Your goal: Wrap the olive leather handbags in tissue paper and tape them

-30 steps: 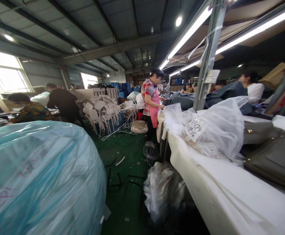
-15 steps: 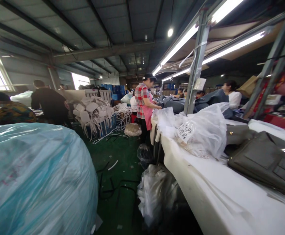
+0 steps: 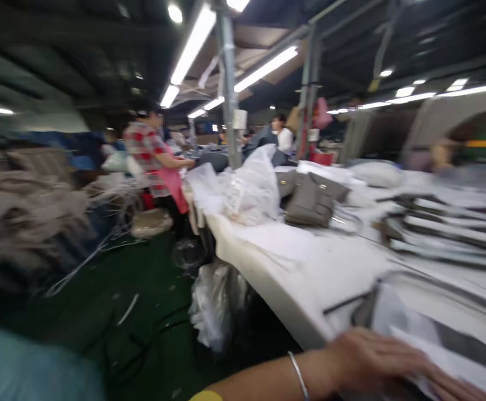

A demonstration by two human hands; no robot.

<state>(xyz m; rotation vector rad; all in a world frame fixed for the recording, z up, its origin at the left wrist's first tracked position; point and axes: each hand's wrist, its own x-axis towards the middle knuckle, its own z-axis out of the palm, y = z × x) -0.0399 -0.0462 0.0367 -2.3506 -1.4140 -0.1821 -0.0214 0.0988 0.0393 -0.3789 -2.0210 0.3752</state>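
Observation:
My left hand, with a silver bangle on the wrist, reaches in from the bottom edge. Its fingers are stretched out and rest over a white sheet and a dark grey piece near the table's front edge. Motion blurs the fingertips. A dark strap or cord lies just beyond the hand. My right hand is out of view.
On the white table are a grey bag, a clear plastic bag and stacked dark strips. A person in a checked shirt stands at the far end. Plastic bags lie underneath; a pale blue bundle is lower left.
The view has swung to the right, showing more of the tabletop. My left hand has come into the picture at the lower right; the pale blue bundle has slid mostly out of view.

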